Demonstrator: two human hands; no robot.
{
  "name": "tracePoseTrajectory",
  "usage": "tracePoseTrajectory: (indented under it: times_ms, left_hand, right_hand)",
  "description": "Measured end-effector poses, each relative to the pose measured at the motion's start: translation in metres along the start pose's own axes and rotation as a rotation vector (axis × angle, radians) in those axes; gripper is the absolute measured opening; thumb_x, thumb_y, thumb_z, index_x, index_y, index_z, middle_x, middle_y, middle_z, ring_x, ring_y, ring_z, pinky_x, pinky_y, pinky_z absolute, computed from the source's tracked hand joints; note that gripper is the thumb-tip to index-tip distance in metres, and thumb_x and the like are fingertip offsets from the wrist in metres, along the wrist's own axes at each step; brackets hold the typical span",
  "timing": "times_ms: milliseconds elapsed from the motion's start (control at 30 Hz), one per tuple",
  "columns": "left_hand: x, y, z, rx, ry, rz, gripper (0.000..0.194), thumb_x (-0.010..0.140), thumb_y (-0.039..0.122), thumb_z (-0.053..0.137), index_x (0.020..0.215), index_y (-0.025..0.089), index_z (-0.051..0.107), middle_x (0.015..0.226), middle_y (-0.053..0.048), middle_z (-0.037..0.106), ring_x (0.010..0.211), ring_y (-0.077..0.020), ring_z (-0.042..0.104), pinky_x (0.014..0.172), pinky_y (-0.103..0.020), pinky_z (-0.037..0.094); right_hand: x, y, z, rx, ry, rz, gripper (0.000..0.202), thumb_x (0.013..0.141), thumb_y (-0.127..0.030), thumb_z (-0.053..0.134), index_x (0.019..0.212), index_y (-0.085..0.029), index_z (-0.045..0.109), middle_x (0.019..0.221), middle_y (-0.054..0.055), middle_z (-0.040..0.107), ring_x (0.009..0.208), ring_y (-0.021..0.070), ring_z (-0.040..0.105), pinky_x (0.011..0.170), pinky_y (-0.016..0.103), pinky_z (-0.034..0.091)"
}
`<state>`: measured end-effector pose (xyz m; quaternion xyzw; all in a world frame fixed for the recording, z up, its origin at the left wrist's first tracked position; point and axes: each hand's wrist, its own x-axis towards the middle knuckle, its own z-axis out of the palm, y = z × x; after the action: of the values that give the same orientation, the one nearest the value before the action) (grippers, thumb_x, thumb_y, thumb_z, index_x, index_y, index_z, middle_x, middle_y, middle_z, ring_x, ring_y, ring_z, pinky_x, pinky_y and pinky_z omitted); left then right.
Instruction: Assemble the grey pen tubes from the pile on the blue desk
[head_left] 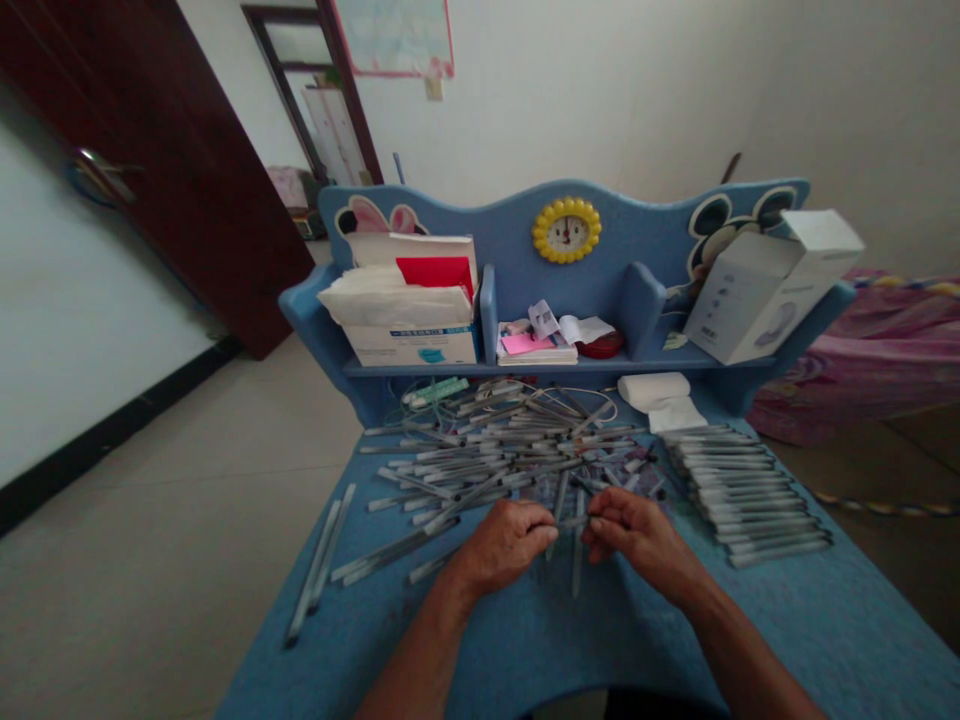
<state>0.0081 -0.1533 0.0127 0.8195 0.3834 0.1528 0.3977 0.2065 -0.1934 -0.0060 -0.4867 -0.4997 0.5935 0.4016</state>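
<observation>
Pens (491, 462) are heaped on the desk (540, 650) beyond the grip; a row (757, 500) is laid to its right, a few others (311, 575) to its left. Beyond the pens, boxes (420, 346) are set at both ends of the shelf (510, 270), papers (536, 352) between.

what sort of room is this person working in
Probably a room in a home, perhaps a child's bedroom: the blue desk has cartoon cut-outs on its shelf, a yellow flower-shaped clock faces the person, and pink fabric is bunched at the right.
</observation>
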Motion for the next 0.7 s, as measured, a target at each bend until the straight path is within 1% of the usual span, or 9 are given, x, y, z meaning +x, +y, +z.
tracePoseTrajectory:
  times_ms: [167, 300, 400, 467, 567, 700]
  left_hand:
    - [-0.0002, 0.0003, -0.0003, -0.019, -0.017, -0.027, 0.022, 0.079, 0.024, 0.044, 0.071, 0.015, 0.063, 0.065, 0.001, 0.056, 0.065, -0.0112, 0.051, 0.061, -0.020, 0.035]
    - [-0.0002, 0.0018, -0.0008, -0.062, -0.022, -0.058, 0.023, 0.079, 0.024, 0.043, 0.067, 0.015, 0.061, 0.061, 0.002, 0.053, 0.061, -0.0105, 0.050, 0.059, -0.020, 0.034]
    - [0.0005, 0.0022, -0.0010, -0.088, -0.033, -0.087, 0.024, 0.079, 0.025, 0.043, 0.067, 0.015, 0.061, 0.061, 0.002, 0.053, 0.060, -0.0104, 0.049, 0.059, -0.020, 0.035]
    - [0.0007, 0.0022, -0.0011, -0.105, -0.032, -0.108, 0.023, 0.078, 0.025, 0.043, 0.067, 0.015, 0.061, 0.060, 0.003, 0.053, 0.060, -0.0103, 0.048, 0.059, -0.020, 0.035]
    - [0.0005, 0.0029, -0.0012, -0.122, -0.024, -0.120, 0.022, 0.078, 0.025, 0.044, 0.068, 0.015, 0.061, 0.060, 0.003, 0.052, 0.060, -0.0104, 0.048, 0.058, -0.020, 0.034]
    - [0.0003, 0.0055, -0.0009, -0.118, -0.003, -0.111, 0.022, 0.077, 0.025, 0.045, 0.067, 0.016, 0.061, 0.060, 0.002, 0.052, 0.060, -0.0110, 0.048, 0.058, -0.020, 0.034]
  right_hand:
    - [-0.0007, -0.0041, -0.0031, 0.022, 0.030, 0.005, 0.015, 0.071, -0.026, 0.060, 0.079, -0.018, 0.050, 0.068, 0.000, 0.066, 0.061, 0.0141, 0.064, 0.060, 0.026, 0.047]
    - [-0.0021, -0.0064, -0.0057, 0.062, 0.089, 0.013, 0.014, 0.068, -0.024, 0.063, 0.076, -0.017, 0.053, 0.066, 0.000, 0.067, 0.056, 0.0126, 0.062, 0.056, 0.024, 0.046]
    - [-0.0024, -0.0063, -0.0033, 0.081, 0.164, 0.013, 0.015, 0.067, -0.027, 0.064, 0.075, -0.016, 0.057, 0.063, 0.000, 0.066, 0.051, 0.0119, 0.060, 0.052, 0.024, 0.045]
    - [-0.0023, -0.0052, -0.0007, 0.107, 0.188, 0.013, 0.019, 0.067, -0.030, 0.066, 0.076, -0.016, 0.058, 0.062, 0.000, 0.066, 0.050, 0.0122, 0.060, 0.052, 0.024, 0.046]
    - [-0.0018, -0.0022, 0.0022, 0.101, 0.172, 0.008, 0.022, 0.068, -0.035, 0.067, 0.076, -0.016, 0.059, 0.062, 0.000, 0.065, 0.050, 0.0123, 0.060, 0.051, 0.024, 0.046]
    - [0.0000, 0.0017, 0.0029, 0.021, 0.155, -0.006, 0.025, 0.073, -0.040, 0.063, 0.073, -0.015, 0.059, 0.062, 0.001, 0.064, 0.050, 0.0120, 0.060, 0.051, 0.023, 0.046]
